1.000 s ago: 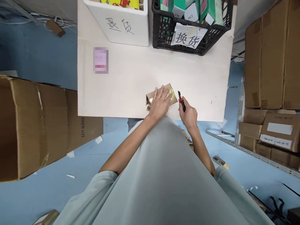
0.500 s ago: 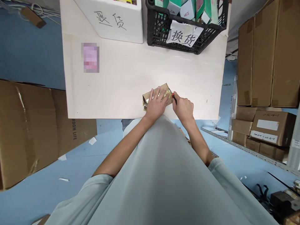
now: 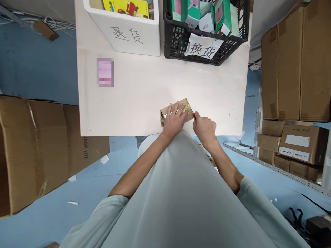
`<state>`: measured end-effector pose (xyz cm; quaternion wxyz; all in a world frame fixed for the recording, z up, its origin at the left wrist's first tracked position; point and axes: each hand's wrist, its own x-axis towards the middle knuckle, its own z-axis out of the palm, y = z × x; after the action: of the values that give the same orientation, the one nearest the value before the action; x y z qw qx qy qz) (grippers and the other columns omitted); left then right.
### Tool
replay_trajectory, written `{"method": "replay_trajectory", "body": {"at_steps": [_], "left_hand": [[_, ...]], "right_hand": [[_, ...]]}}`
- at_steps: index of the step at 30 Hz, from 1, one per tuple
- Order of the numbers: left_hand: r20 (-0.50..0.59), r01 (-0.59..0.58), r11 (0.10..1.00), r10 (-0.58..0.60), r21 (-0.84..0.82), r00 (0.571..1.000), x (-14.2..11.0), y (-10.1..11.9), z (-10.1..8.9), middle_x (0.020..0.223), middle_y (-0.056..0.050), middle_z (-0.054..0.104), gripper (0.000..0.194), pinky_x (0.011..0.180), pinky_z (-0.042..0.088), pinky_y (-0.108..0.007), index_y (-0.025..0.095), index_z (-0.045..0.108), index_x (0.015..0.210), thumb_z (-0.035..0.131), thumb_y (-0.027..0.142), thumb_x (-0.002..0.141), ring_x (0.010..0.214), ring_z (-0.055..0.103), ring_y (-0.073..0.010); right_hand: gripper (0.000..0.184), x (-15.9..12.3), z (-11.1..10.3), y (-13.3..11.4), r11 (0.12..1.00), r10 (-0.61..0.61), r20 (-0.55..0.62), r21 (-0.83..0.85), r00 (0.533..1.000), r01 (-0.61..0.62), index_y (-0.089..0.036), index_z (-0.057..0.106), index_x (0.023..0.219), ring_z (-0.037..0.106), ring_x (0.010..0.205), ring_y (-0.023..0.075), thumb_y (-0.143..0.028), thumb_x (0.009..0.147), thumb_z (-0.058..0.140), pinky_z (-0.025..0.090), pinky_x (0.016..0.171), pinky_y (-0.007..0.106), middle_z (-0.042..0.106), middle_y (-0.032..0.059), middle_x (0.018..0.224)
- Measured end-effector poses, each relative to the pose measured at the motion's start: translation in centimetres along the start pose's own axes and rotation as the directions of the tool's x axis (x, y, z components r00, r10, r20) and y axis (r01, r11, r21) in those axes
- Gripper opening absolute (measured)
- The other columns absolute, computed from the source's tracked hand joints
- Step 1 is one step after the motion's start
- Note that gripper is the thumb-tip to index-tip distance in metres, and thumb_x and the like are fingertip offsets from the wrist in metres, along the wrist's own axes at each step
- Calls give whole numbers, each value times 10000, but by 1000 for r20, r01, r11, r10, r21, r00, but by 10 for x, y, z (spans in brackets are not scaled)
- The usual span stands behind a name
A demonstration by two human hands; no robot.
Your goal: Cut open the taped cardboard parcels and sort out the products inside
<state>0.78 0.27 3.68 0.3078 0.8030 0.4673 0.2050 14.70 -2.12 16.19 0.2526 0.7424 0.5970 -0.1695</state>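
Note:
On the white table (image 3: 134, 86), near its front edge, lies a small cardboard box (image 3: 184, 102) with shiny tape over its top. My left hand (image 3: 174, 120) rests on this box, its fingers stretched out and spread across the top. My right hand (image 3: 205, 129) is closed around a small red and black tool, which looks like a utility knife (image 3: 193, 114). Most of the knife is hidden in the fist. Its tip meets the right end of the box, though the blade itself is too small to make out.
A white foam box (image 3: 137, 44) with a yellow package (image 3: 126, 7) and a black plastic crate (image 3: 176, 48) of green-and-white boxes stand at the table's back. A blurred pink item (image 3: 105, 72) lies at left. Large cartons (image 3: 51, 144) flank the table; shelved boxes (image 3: 297, 144) stand right.
The view has tilted up slightly, so everything sits lower and more of the foam box and crate shows. The knife tip remains at the box's right end, with both hands in nearly the same pose.

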Motion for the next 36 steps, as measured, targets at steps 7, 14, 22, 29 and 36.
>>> {"method": "replay_trajectory", "body": {"at_steps": [7, 14, 22, 29, 36], "left_hand": [[4, 0, 999, 0, 36, 1000, -4, 0, 1, 1734, -120, 556, 455, 1438, 162, -712, 279, 648, 1551, 481, 251, 1129, 1738, 307, -343], [12, 8, 998, -9, 69, 1000, -4, 1, 1, 1744, -115, 543, 491, 1442, 165, -698, 281, 614, 1607, 472, 260, 1137, 1736, 309, -347], [28, -15, 995, 12, 97, 1000, -5, 0, 2, 1731, -118, 559, 471, 1438, 186, -702, 270, 645, 1572, 465, 267, 1137, 1736, 311, -344], [45, -10, 996, 6, 87, 999, -5, 4, 0, 1751, -130, 530, 491, 1435, 168, -720, 270, 633, 1590, 496, 244, 1119, 1747, 277, -352], [48, -26, 990, 19, 139, 999, -1, -1, -9, 1729, -132, 559, 456, 1437, 188, -693, 225, 676, 1545, 450, 289, 1155, 1727, 331, -361]], "right_hand": [[541, -2, -7, -3, 999, -28, -30, 35, 999, 29, -204, 470, 1708, 805, 1048, 324, -330, 1198, 340, 535, 897, 378, 825, 210, 1127], [584, 19, 0, -12, 998, -41, -57, 55, 998, 44, -151, 357, 1753, 805, 1075, 303, -280, 1185, 311, 539, 886, 342, 824, 229, 1161], [473, 3, 8, -6, 998, 18, -14, 67, 1000, -17, -193, 584, 1574, 825, 1056, 305, -227, 1169, 343, 543, 859, 356, 828, 199, 1077], [442, 23, 12, 0, 994, 45, 46, 101, 998, -49, -106, 663, 1447, 810, 1133, 313, -211, 1125, 379, 558, 892, 341, 816, 261, 1163], [518, 17, 35, 34, 953, 170, -101, 270, 980, -137, -235, 542, 1643, 798, 1031, 318, -404, 1204, 325, 528, 890, 371, 827, 181, 1115]]}}
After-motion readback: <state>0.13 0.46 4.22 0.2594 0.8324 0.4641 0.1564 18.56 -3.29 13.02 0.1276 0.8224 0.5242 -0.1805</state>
